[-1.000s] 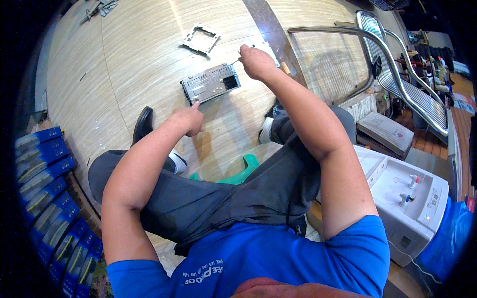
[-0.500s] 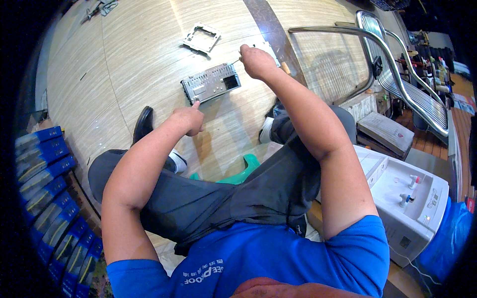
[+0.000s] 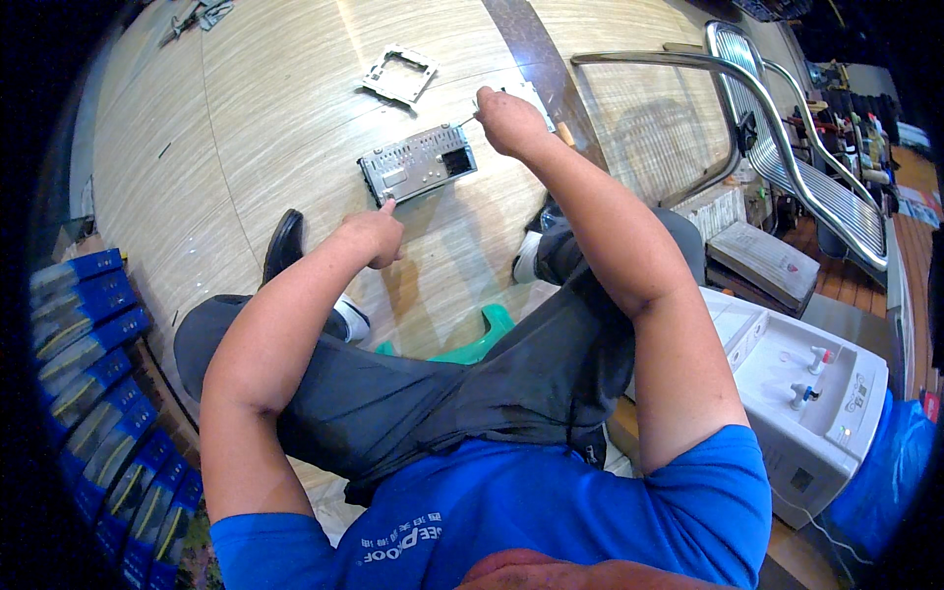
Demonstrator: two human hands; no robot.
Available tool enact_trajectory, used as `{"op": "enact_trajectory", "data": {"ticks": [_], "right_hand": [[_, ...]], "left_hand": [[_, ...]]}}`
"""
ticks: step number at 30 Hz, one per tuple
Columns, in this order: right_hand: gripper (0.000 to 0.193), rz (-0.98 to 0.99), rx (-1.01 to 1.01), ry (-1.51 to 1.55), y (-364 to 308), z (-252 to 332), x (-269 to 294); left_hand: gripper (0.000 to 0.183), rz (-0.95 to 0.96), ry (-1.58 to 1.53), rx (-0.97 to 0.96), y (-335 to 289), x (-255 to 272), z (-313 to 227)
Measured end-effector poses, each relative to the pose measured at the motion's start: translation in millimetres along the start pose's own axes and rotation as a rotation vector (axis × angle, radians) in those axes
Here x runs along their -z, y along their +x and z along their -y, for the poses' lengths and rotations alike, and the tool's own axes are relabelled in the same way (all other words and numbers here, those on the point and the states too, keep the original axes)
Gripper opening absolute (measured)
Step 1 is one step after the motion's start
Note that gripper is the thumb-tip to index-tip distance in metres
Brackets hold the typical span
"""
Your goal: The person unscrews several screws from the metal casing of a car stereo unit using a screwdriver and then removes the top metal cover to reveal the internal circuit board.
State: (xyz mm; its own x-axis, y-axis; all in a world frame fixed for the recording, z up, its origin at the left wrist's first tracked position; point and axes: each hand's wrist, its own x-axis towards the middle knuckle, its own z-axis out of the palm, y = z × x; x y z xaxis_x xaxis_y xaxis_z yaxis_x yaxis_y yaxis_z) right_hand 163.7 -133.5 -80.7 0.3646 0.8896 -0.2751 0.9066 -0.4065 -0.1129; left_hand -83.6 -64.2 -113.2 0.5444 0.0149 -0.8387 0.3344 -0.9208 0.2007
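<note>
A silver metal car stereo unit [image 3: 411,167] lies on the floor in front of me, with slots along its far side and a dark square opening at its right. My left hand [image 3: 374,236] rests at its near left corner. The index finger is stretched onto that corner, the thumb stands apart, and the other fingers are partly hidden. My right hand [image 3: 511,122] is closed at the unit's far right corner around a thin-shafted tool [image 3: 468,120]; its handle is hidden in the fist. A flat pale metal plate [image 3: 534,96] lies partly behind that hand.
A square pale frame [image 3: 400,77] lies beyond the unit. An orange handle [image 3: 564,134] is beside my right wrist. A metal chair [image 3: 757,108] lies at the right, above a white water dispenser [image 3: 787,393]. Blue boxes [image 3: 98,344] line the left; a green stool [image 3: 482,339] shows between my legs.
</note>
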Motion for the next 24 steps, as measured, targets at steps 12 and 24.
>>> {"op": "enact_trajectory", "data": {"ticks": [12,24], "right_hand": [[0.021,-0.02,0.007,-0.012,2.8,-6.2,-7.5],[0.019,-0.049,-0.023,-0.014,2.4,-5.1,-6.7]], "left_hand": [[0.051,0.007,0.005,0.003,-0.5,3.8,-2.3],[0.058,0.033,0.003,0.004,-2.7,5.9,-2.1]]}}
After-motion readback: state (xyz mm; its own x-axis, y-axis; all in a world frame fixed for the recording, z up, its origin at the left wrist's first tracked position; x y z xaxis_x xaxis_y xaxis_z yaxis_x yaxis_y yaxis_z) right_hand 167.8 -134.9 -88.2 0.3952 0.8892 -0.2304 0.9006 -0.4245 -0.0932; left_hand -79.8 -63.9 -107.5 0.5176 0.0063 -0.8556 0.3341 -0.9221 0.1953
